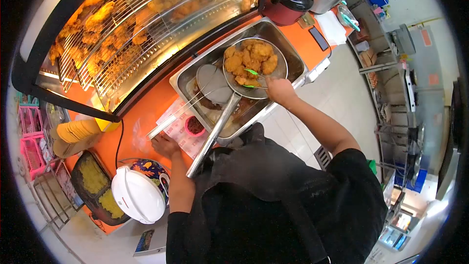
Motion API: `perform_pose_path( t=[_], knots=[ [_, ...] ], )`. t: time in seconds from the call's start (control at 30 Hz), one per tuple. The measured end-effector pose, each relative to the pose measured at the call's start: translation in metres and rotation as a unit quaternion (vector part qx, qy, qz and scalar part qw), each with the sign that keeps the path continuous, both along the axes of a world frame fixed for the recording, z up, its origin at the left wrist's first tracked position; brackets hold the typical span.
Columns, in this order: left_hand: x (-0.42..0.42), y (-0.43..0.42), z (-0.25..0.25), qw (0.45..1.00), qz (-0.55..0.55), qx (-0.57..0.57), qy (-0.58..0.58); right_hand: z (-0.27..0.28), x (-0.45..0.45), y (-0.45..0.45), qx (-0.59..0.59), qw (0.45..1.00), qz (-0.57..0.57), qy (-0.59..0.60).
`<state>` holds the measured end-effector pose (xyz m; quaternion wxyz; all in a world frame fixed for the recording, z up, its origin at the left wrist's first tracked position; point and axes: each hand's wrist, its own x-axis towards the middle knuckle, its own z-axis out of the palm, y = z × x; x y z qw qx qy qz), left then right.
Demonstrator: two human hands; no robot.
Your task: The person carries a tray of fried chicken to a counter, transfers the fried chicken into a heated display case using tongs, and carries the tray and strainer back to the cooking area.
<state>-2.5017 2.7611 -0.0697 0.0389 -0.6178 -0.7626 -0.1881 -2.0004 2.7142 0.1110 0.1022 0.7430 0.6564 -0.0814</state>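
Note:
My right hand [280, 91] is closed around tongs with green tips [251, 72]. The tips are at the fried chicken pieces [256, 54] in a round mesh strainer [234, 86]. That strainer lies across a metal tray [183, 76], and its thick silver handle [215, 134] slants toward my body. A second round skimmer [207, 76] is in the tray, partly under the first. My left hand [166, 145] is over the counter beside the end of the skimmer's wire handle [171, 117]. Its fingers look loosely stretched; whether they touch the handle is unclear.
A lit display case [146, 54] with racks of fried chicken is behind the tray. A pink cup [194, 125] sits on printed paper. A white rice cooker [139, 195] and a dark two-part pan [93, 186] are at left. A red pot [287, 7] and phone [318, 38] are at right.

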Motion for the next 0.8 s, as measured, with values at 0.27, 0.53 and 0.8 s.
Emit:
perform_pose_path(
  t=[0.27,0.53,0.8],
  knots=[
    [0.0,0.001,0.002,1.0,-0.01,0.011,0.011,0.022,0.001,0.006,-0.038,0.999,-0.038,-0.002],
    [-0.003,-0.004,-0.021,0.996,-0.003,0.082,0.044,-0.009,-0.012,0.008,-0.007,0.996,-0.083,0.013],
    [0.005,-0.008,0.017,0.999,-0.009,0.043,-0.012,0.01,0.063,0.01,-0.013,0.991,-0.027,0.13]
  ],
)
